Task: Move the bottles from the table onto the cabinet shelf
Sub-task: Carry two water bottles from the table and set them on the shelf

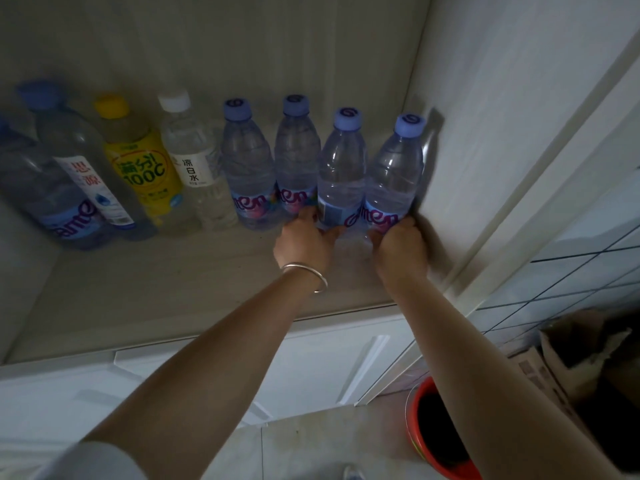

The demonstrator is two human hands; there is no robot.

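Several bottles stand in a row on the cabinet shelf (194,271). My left hand (304,242) grips the base of a clear bottle with a blue cap (341,168). At the row's right end, against the cabinet wall, my right hand (401,249) grips the base of another blue-capped bottle (393,174). To their left stand two more blue-capped bottles (246,168) (296,154), a white-capped bottle (195,164), a yellow bottle (142,168) and larger water bottles (72,168).
The white side panel of the cabinet (485,150) rises right next to my right hand. Below the shelf are white cabinet doors (311,368). On the floor at right stand a red bucket (436,434) and a cardboard box (581,358).
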